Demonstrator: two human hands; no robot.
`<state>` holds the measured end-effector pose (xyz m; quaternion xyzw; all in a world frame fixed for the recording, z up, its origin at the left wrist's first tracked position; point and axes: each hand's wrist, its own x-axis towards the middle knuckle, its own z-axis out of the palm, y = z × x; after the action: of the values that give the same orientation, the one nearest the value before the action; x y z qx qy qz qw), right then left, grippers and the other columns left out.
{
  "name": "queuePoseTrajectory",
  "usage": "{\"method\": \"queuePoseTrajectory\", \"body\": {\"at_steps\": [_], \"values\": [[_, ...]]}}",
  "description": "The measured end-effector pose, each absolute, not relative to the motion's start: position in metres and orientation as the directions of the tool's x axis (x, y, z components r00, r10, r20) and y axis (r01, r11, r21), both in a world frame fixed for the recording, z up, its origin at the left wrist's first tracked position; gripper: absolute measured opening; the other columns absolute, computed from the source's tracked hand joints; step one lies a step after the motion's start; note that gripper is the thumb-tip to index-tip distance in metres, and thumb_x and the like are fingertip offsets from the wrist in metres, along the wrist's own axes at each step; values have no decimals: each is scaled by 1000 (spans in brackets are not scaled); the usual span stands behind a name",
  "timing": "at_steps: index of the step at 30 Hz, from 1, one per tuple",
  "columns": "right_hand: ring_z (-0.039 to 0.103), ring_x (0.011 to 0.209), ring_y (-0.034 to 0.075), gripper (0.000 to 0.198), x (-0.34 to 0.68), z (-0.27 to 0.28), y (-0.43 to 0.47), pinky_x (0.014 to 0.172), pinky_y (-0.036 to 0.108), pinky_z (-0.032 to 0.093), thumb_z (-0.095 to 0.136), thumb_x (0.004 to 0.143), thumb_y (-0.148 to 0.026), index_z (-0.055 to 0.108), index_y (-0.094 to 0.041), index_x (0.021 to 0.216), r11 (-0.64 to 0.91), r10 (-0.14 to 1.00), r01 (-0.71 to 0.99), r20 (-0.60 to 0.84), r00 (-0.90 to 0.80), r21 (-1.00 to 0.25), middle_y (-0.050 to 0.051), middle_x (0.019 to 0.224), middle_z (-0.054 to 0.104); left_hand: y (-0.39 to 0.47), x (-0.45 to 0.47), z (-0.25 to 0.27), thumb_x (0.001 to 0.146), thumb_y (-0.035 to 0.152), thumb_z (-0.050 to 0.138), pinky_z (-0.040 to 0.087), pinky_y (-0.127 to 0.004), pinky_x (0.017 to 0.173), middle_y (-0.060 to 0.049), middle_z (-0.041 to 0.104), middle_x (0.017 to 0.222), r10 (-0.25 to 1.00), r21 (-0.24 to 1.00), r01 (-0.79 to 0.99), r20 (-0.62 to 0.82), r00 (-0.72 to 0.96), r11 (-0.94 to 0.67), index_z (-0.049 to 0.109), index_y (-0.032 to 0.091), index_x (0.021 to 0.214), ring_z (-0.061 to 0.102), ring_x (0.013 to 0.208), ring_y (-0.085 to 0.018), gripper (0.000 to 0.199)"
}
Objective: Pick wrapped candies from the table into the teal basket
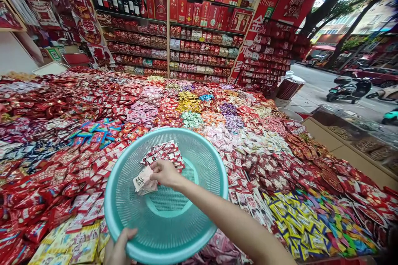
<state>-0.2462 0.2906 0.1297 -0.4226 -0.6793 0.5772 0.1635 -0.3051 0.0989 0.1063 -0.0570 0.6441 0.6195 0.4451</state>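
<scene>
A round teal plastic basket [168,255] with slotted walls takes up the lower middle of the view. My left hand [120,248] grips its near left rim, thumb over the inside. Reaching into the basket from the right, my right hand [164,172] is closed on a small bunch of pale pink wrapped candies [144,181] with dark lettering. Just beyond my fingers, a pile of red-and-white wrapped candies [169,153] lies against the basket's far side. The rest of the basket's floor shows its mesh.
Heaps of wrapped candies [71,161] spread all around the basket. Yellow-and-blue packets [292,223] lie at the right. Shelves [168,25] with bottles and red boxes stand behind. Boxes [348,153] edge the right side, with a street and a parked scooter [350,89] beyond.
</scene>
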Motion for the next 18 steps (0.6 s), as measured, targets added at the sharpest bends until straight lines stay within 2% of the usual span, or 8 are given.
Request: {"method": "queuePoseTrajectory", "body": {"at_steps": [3, 8, 10, 13, 16, 18], "values": [[59, 68, 12, 28, -253, 131, 292, 61, 21, 41, 71, 67, -8, 67, -16, 94, 37, 760, 479, -287, -583, -877, -4, 68, 63, 98, -303, 108, 54, 25, 74, 53, -27, 63, -1, 70, 86, 490, 756, -615, -633, -600, 223, 60, 21, 102, 66, 88, -24, 51], [62, 77, 16, 34, -245, 142, 293, 66, 24, 43, 70, 70, -15, 65, -19, 104, 194, 767, 576, -243, -594, -794, -1, 77, 67, 98, -310, 111, 59, 24, 73, 55, -30, 69, -1, 71, 86, 503, 732, -643, -652, -567, 224, 60, 22, 113, 66, 88, -25, 55], [62, 76, 16, 34, -233, 152, 296, 67, 25, 43, 69, 72, -16, 64, -20, 106, 227, 770, 549, -196, -607, -805, -2, 75, 68, 99, -317, 111, 58, 22, 73, 56, -30, 68, 0, 71, 84, 492, 738, -637, -648, -581, 220, 61, 22, 115, 67, 85, -24, 58], [62, 73, 15, 30, -201, 170, 306, 69, 26, 45, 65, 77, -20, 63, -20, 107, 269, 811, 418, -30, -585, -867, -2, 76, 68, 98, -331, 109, 55, 15, 71, 56, -28, 63, 1, 70, 83, 458, 744, -634, -648, -609, 210, 63, 24, 114, 66, 81, -23, 60], [62, 70, 15, 31, -151, 180, 324, 67, 27, 48, 60, 82, -29, 62, -18, 111, 271, 889, 279, 129, -440, -921, 2, 83, 69, 95, -347, 107, 53, 11, 69, 56, -24, 60, 2, 70, 90, 455, 770, -620, -611, -648, 152, 66, 27, 109, 66, 85, -21, 58], [63, 74, 17, 33, -115, 172, 335, 66, 28, 49, 58, 83, -33, 62, -17, 111, 257, 935, 284, 164, -315, -924, 4, 86, 69, 93, -357, 105, 51, 9, 68, 55, -21, 59, 3, 70, 96, 460, 806, -582, -559, -689, 109, 68, 28, 106, 65, 87, -20, 58]]}}
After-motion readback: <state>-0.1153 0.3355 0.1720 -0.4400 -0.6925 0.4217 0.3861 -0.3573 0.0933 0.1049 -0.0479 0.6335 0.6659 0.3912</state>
